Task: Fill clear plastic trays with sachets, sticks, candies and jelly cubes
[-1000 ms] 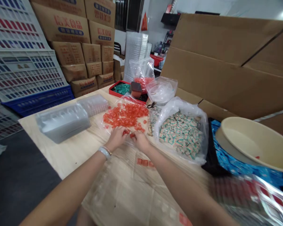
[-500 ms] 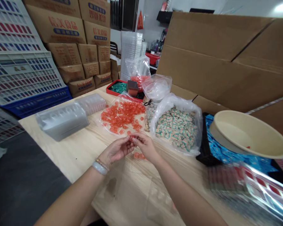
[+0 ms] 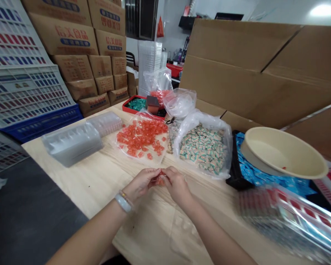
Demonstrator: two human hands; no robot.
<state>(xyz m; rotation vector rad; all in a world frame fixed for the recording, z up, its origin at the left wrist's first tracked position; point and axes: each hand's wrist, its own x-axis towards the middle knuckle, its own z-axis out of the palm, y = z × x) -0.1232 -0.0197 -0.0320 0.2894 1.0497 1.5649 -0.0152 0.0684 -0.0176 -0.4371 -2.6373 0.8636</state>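
Note:
My left hand (image 3: 143, 183) and my right hand (image 3: 178, 186) meet low over the wooden table, fingertips together. Both are closed in a pinch on small translucent red pieces (image 3: 160, 179), partly covered by the fingers. Which of these are held and which lie below, I cannot tell. Under and right of the hands lies a clear plastic tray (image 3: 182, 232), hard to make out against the wood. Just beyond the hands, a heap of the same red pieces (image 3: 142, 134) is spread on a clear plastic bag.
Stacked clear trays (image 3: 73, 143) stand left. An open bag of tan-and-green pieces (image 3: 204, 147) is right of the red heap. Farther right are a cream basin (image 3: 284, 151), blue packets (image 3: 253, 176) and a blurred stack of filled trays (image 3: 289, 217). A red-rimmed tray (image 3: 136, 105) sits behind.
Both hands have moved nearer to me and slightly right, from the edge of the red heap to over the red pieces on the table. The view has shifted slightly.

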